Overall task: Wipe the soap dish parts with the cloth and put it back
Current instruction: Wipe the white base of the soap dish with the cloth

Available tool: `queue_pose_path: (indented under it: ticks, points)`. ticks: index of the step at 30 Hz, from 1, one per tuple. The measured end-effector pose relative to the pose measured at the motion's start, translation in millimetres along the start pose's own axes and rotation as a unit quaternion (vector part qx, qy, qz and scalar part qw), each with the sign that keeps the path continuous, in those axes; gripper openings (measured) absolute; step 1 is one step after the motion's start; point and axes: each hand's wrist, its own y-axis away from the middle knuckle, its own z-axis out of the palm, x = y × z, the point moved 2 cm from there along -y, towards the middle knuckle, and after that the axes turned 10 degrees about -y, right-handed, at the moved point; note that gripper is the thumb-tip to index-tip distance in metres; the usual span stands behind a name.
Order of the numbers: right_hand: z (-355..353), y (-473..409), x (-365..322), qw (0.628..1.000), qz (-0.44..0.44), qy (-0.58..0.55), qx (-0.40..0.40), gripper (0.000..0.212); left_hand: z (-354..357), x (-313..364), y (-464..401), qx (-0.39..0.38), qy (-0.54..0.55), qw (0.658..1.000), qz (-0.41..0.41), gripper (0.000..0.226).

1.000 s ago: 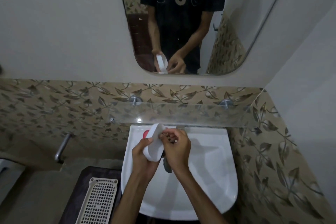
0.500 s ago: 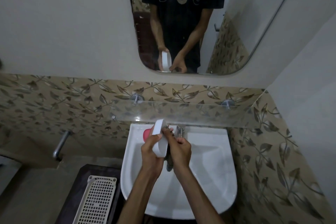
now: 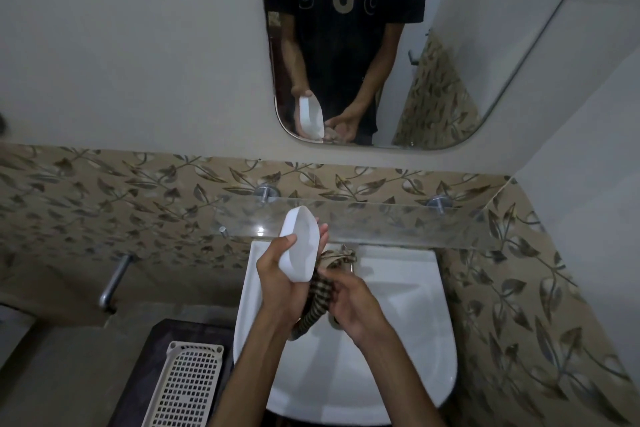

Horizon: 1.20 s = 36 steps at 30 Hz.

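Gripping the soap dish (image 3: 300, 245) upright, left hand (image 3: 280, 276); right hand (image 3: 353, 302) clutches cloth (image 3: 320, 291).

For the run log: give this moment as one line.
left hand grips soap dish tray | right hand grips checked cloth at tray's lower end | over sink | slotted insert aside, left

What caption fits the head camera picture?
Left hand holds white soap dish over sink; right hand grips checked cloth.
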Motion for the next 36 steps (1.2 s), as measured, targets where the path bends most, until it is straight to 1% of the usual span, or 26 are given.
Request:
queue_pose_path:
  ticks: [1,2,5,6,7,9,11,12,16,19,23,24,26,27,29,30,31,33,34,36]
  points:
    - [-2,0,0,1.0,-0.007,-0.002,-0.001,0.032,-3,3,-1,-0.004,-0.009,1.0,0.0,0.067]
    - [-2,2,0,1.0,-0.018,-0.003,0.005,0.035,-6,6,-1,0.002,-0.022,1.0,0.002,0.067]
    - [2,6,-4,0.998,-0.045,-0.013,0.044,0.053,-21,11,-2,0.037,-0.063,0.997,0.014,0.087]
    - [3,7,-5,0.997,-0.048,-0.029,0.061,0.053,-25,12,-1,0.043,-0.071,0.996,0.016,0.09]
    - [3,7,-5,0.994,-0.045,-0.051,0.081,0.049,-28,13,0,0.047,-0.075,0.996,0.016,0.092]
    - [5,7,-6,0.99,-0.024,-0.099,0.102,0.034,-33,14,3,0.052,-0.074,0.996,0.014,0.093]
    - [7,7,-8,0.985,0.013,-0.144,0.09,0.022,-35,15,6,0.054,-0.075,0.996,0.017,0.093]
    - [8,7,-11,0.982,0.031,-0.167,0.083,0.021,-35,15,7,0.053,-0.075,0.996,0.019,0.091]
    - [8,8,-16,0.974,0.051,-0.21,0.073,0.041,-34,14,7,0.053,-0.077,0.996,0.017,0.087]
    - [7,9,-13,0.974,0.046,-0.212,0.07,0.046,-34,13,6,0.05,-0.089,0.995,0.014,0.089]
    - [11,16,-13,0.984,-0.003,-0.177,0.035,0.049,-33,16,3,0.037,-0.092,0.995,0.009,0.092]
    - [13,19,-15,0.988,-0.036,-0.149,0.028,0.046,-32,18,3,0.031,-0.096,0.995,0.011,0.09]
    - [18,23,-20,0.987,-0.149,-0.04,0.035,0.028,-29,19,3,0.018,-0.098,0.995,0.012,0.085]
    - [21,25,-22,0.976,-0.211,0.03,0.037,0.018,-28,20,2,0.011,-0.095,0.995,0.012,0.083]
    - [29,27,-23,0.936,-0.314,0.155,0.023,0.005,-24,22,1,-0.006,-0.088,0.996,0.01,0.078]
    - [33,27,-23,0.909,-0.357,0.213,0.019,0.005,-21,22,1,-0.026,-0.085,0.996,0.008,0.075]
    - [37,26,-23,0.876,-0.396,0.276,0.023,0.01,-16,23,0,-0.049,-0.086,0.995,0.009,0.068]
    - [44,21,-23,0.8,-0.448,0.397,0.048,0.021,-8,24,-1,-0.082,-0.095,0.992,0.019,0.046]
    - [46,19,-26,0.774,-0.464,0.427,0.064,0.025,-5,25,-1,-0.085,-0.099,0.991,0.027,0.042]
    - [44,13,-34,0.745,-0.484,0.45,0.091,0.026,0,29,-2,-0.079,-0.089,0.992,0.036,0.048]
